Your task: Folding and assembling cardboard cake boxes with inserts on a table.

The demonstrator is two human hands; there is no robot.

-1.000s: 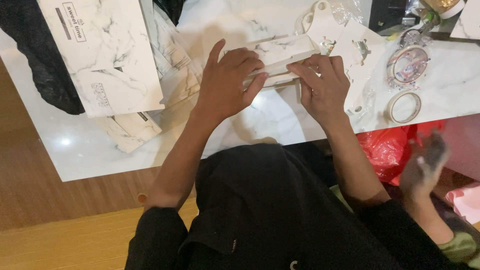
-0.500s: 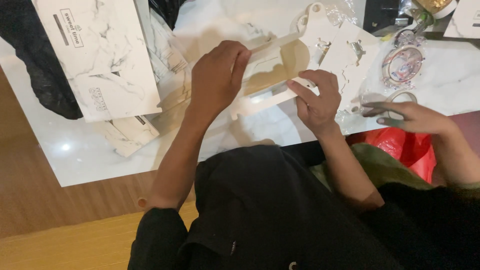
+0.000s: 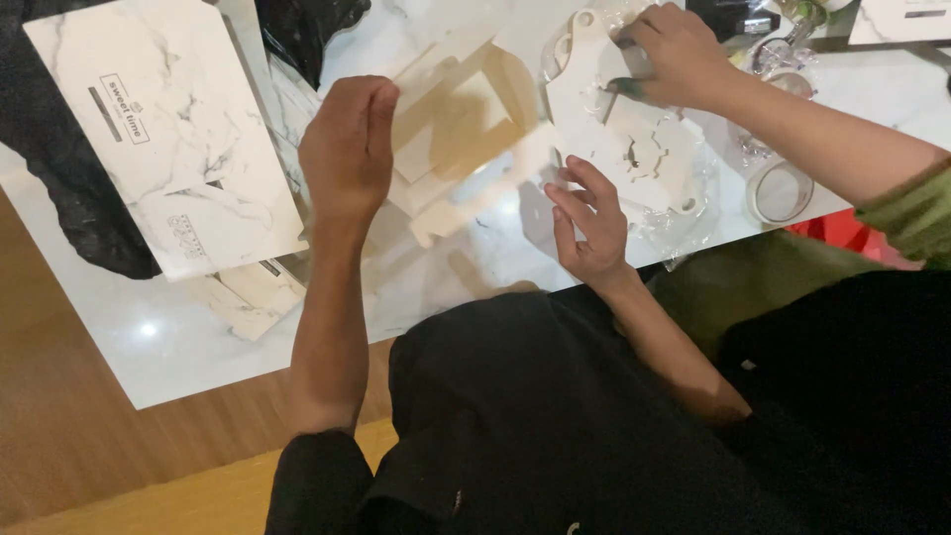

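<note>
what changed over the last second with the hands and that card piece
The left hand and right hand went from pressing the folded card piece flat to opening it up. A co-worker's hand reached onto the white cutout sheet. The marbled box and tape roll stayed put.

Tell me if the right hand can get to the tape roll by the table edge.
Probably yes. The right hand is beside the flat box piece, and the tape roll lies further right on bare tabletop. Only the co-worker's forearm passes above it and might crowd the reach.
</note>
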